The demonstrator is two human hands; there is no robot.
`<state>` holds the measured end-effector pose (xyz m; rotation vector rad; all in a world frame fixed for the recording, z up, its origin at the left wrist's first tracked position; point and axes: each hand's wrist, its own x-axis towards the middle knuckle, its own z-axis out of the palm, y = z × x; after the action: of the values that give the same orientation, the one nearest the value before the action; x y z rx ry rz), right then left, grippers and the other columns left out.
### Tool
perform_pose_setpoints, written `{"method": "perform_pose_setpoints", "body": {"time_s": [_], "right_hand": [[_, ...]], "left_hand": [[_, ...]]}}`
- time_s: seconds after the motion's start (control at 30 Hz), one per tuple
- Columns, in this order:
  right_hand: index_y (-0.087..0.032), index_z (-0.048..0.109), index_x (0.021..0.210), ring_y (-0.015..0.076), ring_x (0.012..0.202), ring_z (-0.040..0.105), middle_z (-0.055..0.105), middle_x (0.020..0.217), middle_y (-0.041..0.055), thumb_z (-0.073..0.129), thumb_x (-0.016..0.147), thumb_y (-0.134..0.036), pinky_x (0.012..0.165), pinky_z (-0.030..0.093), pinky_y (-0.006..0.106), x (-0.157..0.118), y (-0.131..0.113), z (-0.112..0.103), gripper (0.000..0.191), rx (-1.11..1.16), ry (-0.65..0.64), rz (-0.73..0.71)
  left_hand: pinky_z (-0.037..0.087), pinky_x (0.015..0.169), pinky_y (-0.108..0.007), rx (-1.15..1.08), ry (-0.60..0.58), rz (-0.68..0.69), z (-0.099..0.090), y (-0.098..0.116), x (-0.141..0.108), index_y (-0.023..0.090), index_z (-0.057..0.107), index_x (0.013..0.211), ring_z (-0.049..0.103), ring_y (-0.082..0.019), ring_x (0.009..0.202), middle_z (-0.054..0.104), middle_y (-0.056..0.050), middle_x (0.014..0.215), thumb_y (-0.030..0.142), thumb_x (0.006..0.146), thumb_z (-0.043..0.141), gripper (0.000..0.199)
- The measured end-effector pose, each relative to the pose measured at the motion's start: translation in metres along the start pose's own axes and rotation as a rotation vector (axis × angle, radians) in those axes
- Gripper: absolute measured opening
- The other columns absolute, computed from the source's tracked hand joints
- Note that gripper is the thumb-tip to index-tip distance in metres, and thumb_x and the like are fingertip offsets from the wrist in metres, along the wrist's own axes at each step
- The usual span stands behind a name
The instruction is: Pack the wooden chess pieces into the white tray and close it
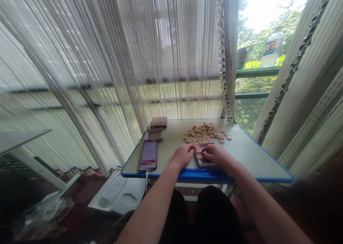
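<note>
Round wooden Chinese chess pieces [205, 131] with red or dark markings lie in a loose heap toward the back of the small table. Close to the front edge is a shallow open box [206, 163], with a few red-marked pieces [199, 156] lined up along its left side. My left hand [184, 154] rests at the box's left side, its fingers curled against the rim. Over the box, my right hand [216, 154] has its fingers bent down and drawn together beside the lined-up pieces. Whatever lies between those fingertips is too small to make out.
On the table's left are a phone [148, 154] on a white cable, an open box tray [155, 134] and a patterned wooden box [159, 122]. A white open carton [118, 190] lies below left. Curtains [171, 51] hang behind the table.
</note>
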<state>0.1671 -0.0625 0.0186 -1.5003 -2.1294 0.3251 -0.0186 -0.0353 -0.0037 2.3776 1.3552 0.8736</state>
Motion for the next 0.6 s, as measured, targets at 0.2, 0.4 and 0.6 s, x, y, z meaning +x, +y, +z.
{"method": "perform_pose_setpoints", "body": {"time_s": [0.2,0.4,0.6], "right_hand": [[-0.021,0.074,0.081,0.0153,0.063,0.057,0.069,0.073,0.0041,0.050,0.070,-0.023,0.057,0.038,0.024,0.0011,0.0004,0.0008,0.027,-0.011,-0.020,-0.005],[-0.019,0.073,0.076,0.0162,0.065,0.058,0.069,0.074,0.0050,0.050,0.069,-0.026,0.058,0.040,0.025,-0.0002,0.0019,0.0022,0.024,0.039,0.027,0.024],[-0.017,0.070,0.067,0.0151,0.064,0.057,0.067,0.066,0.0030,0.046,0.069,-0.022,0.062,0.040,0.024,0.0022,-0.0067,0.0067,0.025,0.174,0.141,0.028]], "left_hand": [[0.045,0.084,-0.028,0.014,-0.014,0.001,-0.0034,0.0058,-0.0010,0.020,0.063,0.102,0.059,-0.018,0.093,0.065,-0.005,0.103,0.025,0.081,0.044,0.029],[0.045,0.085,-0.028,0.022,-0.023,-0.025,-0.0041,0.0084,-0.0015,0.020,0.063,0.102,0.059,-0.018,0.094,0.065,-0.005,0.104,0.026,0.080,0.044,0.029],[0.043,0.089,-0.027,-0.041,0.029,-0.048,-0.0027,0.0039,0.0015,0.017,0.064,0.103,0.058,-0.017,0.097,0.066,-0.005,0.104,0.020,0.079,0.044,0.032]]}}
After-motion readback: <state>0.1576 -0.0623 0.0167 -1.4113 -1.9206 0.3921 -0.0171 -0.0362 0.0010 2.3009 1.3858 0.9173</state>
